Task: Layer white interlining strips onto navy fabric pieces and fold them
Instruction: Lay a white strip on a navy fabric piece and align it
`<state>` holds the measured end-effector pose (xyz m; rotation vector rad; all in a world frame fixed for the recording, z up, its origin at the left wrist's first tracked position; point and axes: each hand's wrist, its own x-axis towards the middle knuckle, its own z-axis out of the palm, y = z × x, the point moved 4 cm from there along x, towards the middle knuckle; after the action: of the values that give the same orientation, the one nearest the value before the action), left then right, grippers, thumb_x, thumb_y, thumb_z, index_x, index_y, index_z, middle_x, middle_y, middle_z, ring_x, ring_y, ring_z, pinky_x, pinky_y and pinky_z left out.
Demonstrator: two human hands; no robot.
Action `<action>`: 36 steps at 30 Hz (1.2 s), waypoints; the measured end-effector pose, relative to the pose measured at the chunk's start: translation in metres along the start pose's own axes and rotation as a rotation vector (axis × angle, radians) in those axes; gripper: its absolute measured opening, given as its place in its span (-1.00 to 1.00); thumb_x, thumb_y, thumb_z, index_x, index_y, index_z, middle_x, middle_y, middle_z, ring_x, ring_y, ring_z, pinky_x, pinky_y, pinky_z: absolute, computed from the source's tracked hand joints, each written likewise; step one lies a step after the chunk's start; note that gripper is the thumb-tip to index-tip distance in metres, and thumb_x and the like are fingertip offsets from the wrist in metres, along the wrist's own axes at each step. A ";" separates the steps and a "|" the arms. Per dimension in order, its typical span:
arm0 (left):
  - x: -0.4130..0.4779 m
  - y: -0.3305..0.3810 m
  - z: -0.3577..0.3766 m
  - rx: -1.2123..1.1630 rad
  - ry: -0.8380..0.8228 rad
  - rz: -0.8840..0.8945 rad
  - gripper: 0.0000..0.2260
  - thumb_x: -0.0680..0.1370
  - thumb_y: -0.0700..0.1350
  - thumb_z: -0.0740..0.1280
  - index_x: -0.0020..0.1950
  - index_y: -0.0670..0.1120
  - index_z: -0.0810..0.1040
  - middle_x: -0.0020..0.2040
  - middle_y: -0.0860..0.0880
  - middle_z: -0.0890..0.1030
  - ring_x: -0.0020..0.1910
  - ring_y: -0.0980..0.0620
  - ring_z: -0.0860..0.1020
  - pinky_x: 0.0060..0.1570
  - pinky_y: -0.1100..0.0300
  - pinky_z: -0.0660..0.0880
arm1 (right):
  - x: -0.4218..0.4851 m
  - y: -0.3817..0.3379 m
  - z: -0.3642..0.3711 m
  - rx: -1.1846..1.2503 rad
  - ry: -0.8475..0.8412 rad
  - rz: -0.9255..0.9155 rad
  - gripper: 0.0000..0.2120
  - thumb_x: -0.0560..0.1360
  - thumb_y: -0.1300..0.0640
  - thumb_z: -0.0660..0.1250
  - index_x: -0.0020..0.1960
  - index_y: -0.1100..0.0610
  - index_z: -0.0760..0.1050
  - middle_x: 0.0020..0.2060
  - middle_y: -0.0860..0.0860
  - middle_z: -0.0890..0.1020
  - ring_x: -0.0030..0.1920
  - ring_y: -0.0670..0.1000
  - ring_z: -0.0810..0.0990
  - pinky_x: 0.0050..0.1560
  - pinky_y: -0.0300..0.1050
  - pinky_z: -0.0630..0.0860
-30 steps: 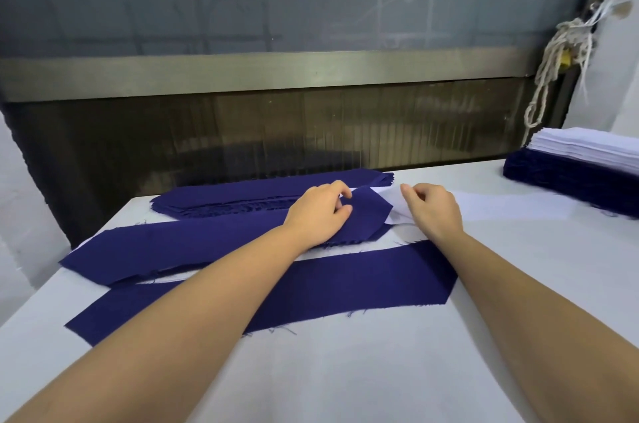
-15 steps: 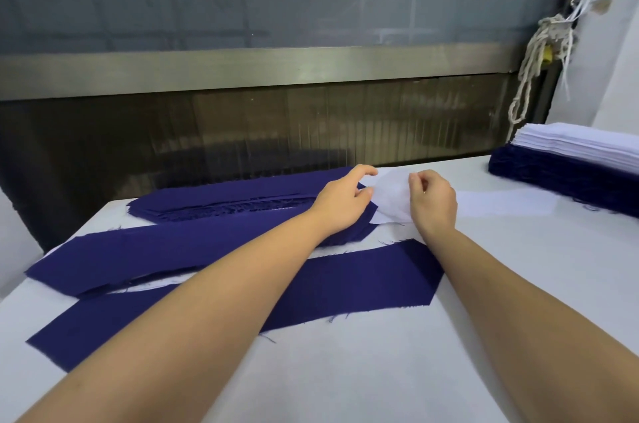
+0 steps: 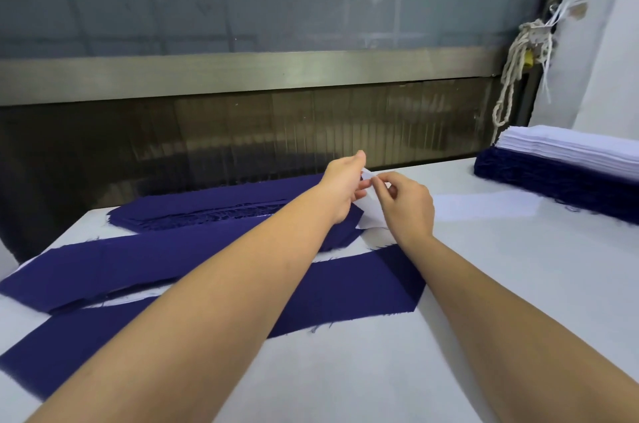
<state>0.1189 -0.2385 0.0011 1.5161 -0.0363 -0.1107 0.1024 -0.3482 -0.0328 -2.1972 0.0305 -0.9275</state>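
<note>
A white interlining strip (image 3: 484,207) lies across the table's middle, its left end lifted off the surface. My left hand (image 3: 342,187) and my right hand (image 3: 406,204) both pinch that raised end, close together. Under my left wrist lies a navy fabric piece (image 3: 155,263) running to the left. Nearer to me a second long navy piece (image 3: 345,291) lies flat, partly hidden by my forearms. A low stack of navy pieces (image 3: 214,206) sits behind them near the far edge.
At the far right stands a thick pile of navy pieces (image 3: 553,187) with white strips (image 3: 570,149) on top. A knotted cord (image 3: 515,76) hangs at the window frame. The white table (image 3: 380,370) ends at a dark panel behind.
Both hands have risen off the navy piece and lifted the strip's left end into the air. The camera view has swung slightly left and closer.
</note>
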 end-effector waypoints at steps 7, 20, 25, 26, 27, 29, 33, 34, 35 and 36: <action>-0.002 0.003 -0.023 -0.069 0.290 0.093 -0.95 0.55 -0.14 0.33 -0.06 -0.11 0.55 -0.15 -0.02 0.57 -0.29 0.06 0.53 -0.02 0.13 0.56 | -0.004 0.002 0.006 0.292 -0.126 0.200 -0.67 0.55 0.10 0.13 0.30 0.02 0.41 -0.26 0.02 0.65 -0.44 0.01 0.60 -0.29 -0.17 0.47; -0.029 0.012 -0.083 0.011 0.299 0.151 -0.71 0.46 -0.43 0.23 -0.02 -0.07 0.55 -0.15 -0.05 0.50 -0.35 0.04 0.48 -0.18 0.16 0.57 | -0.005 0.026 0.001 1.209 0.003 0.922 -0.70 0.57 0.13 0.20 0.28 0.17 0.35 0.17 0.12 0.32 -0.16 0.14 0.63 -0.49 -0.22 0.54; -0.043 0.011 -0.120 0.031 0.307 0.125 -0.71 0.48 -0.42 0.25 0.06 -0.08 0.55 0.09 -0.14 0.49 -0.20 0.02 0.49 -0.42 0.33 0.51 | 0.001 0.032 -0.008 1.222 0.014 0.904 -0.81 0.56 0.20 0.24 0.17 0.15 0.39 0.18 0.15 0.39 -0.03 0.15 0.54 -0.20 -0.06 0.58; -0.045 0.009 -0.126 0.034 0.318 0.117 -0.71 0.48 -0.42 0.26 0.07 -0.09 0.55 0.08 -0.15 0.49 -0.19 0.02 0.49 -0.43 0.33 0.51 | 0.002 0.033 -0.010 1.254 0.020 0.908 -0.81 0.56 0.21 0.24 0.17 0.15 0.40 0.17 0.14 0.43 -0.01 0.13 0.54 -0.14 -0.05 0.56; -0.047 0.008 -0.132 0.042 0.330 0.110 -0.71 0.49 -0.42 0.27 0.08 -0.09 0.55 0.08 -0.16 0.50 -0.19 0.02 0.49 -0.44 0.34 0.51 | 0.003 0.033 -0.011 1.294 0.031 0.914 -0.78 0.55 0.22 0.25 0.19 0.15 0.41 0.19 0.13 0.45 0.03 0.12 0.54 -0.06 -0.05 0.55; -0.050 0.006 -0.141 0.062 0.340 0.103 -0.70 0.49 -0.41 0.28 0.12 -0.10 0.55 0.06 -0.16 0.51 -0.18 0.01 0.51 -0.45 0.34 0.51 | 0.006 0.035 -0.014 1.378 0.074 0.931 -0.65 0.54 0.21 0.26 0.31 0.14 0.39 0.27 0.11 0.43 0.13 0.12 0.53 0.08 -0.07 0.51; -0.054 0.006 -0.151 0.076 0.344 0.112 -0.68 0.49 -0.40 0.29 0.14 -0.07 0.55 -0.05 -0.09 0.49 -0.20 0.03 0.50 -0.45 0.33 0.51 | 0.007 0.041 -0.020 1.433 0.151 0.977 -0.69 0.53 0.21 0.26 0.27 0.12 0.42 0.22 0.06 0.47 0.21 0.07 0.52 0.22 -0.13 0.46; -0.054 0.006 -0.153 0.086 0.346 0.113 -0.68 0.49 -0.39 0.29 0.13 -0.06 0.55 -0.06 -0.08 0.49 -0.20 0.03 0.50 -0.43 0.32 0.51 | 0.006 0.042 -0.022 1.387 0.144 0.980 -0.71 0.54 0.19 0.26 0.26 0.10 0.44 0.18 0.04 0.48 0.19 0.05 0.52 0.21 -0.15 0.47; -0.055 0.006 -0.154 0.096 0.346 0.115 -0.69 0.49 -0.39 0.29 0.12 -0.05 0.55 -0.06 -0.08 0.49 -0.20 0.03 0.50 -0.41 0.30 0.50 | 0.006 0.043 -0.022 1.339 0.131 0.973 -0.69 0.54 0.18 0.25 0.28 0.08 0.44 0.20 0.03 0.48 0.18 0.06 0.52 0.20 -0.17 0.48; -0.055 0.006 -0.155 0.111 0.344 0.118 -0.70 0.49 -0.39 0.29 0.10 -0.04 0.54 -0.06 -0.07 0.49 -0.19 0.03 0.50 -0.39 0.29 0.50 | 0.007 0.043 -0.022 1.295 0.121 0.958 -0.64 0.54 0.18 0.25 0.33 0.07 0.42 0.25 0.03 0.46 0.20 0.07 0.50 0.20 -0.16 0.48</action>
<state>0.0790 -0.0790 0.0012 1.6216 0.1451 0.2510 0.1045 -0.3951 -0.0466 -0.7291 0.3836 -0.2990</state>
